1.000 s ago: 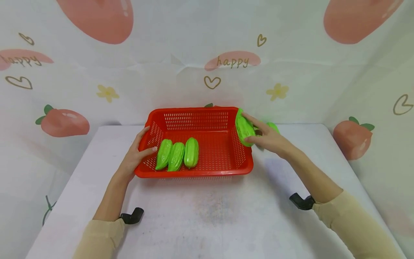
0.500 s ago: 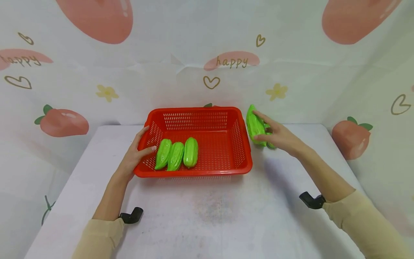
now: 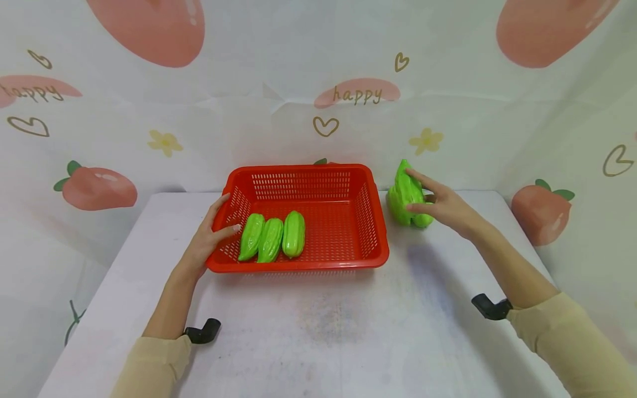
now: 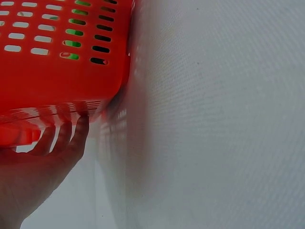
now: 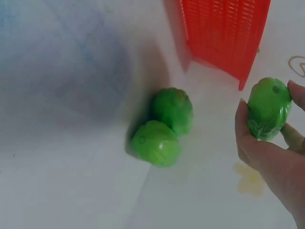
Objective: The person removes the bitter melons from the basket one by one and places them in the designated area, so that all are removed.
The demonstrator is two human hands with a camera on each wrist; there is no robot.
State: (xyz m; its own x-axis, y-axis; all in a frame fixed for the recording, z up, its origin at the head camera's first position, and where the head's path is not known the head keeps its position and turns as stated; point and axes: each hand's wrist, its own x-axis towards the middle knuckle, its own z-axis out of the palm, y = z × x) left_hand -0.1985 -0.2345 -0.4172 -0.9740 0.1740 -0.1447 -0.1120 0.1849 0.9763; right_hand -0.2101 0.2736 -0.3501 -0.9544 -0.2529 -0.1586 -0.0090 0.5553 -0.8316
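In the head view my left hand [image 3: 201, 243] grips the left side of a red plastic basket [image 3: 298, 267], thumb over the rim. The left wrist view shows the fingers [image 4: 63, 136] against the basket's outer wall. Three green ridged bitter melons [image 3: 270, 240] lie in the basket's left half. To the right of the basket, my right hand [image 3: 445, 207] holds another bitter melon [image 3: 407, 185] between thumb and fingers. In the right wrist view this held melon [image 5: 269, 107] is raised apart from two more bitter melons [image 5: 157, 144] standing close together on the table.
The white table [image 3: 328, 331] runs back to a hanging cloth [image 3: 278, 66] printed with peaches, hearts and flowers. A black wrist mount [image 3: 204, 331] sits on the left forearm and another mount [image 3: 490, 307] on the right.
My right hand has carried the held bitter melon from over the basket's right rim to the right, over the melons on the table. The left hand and basket have stayed put.
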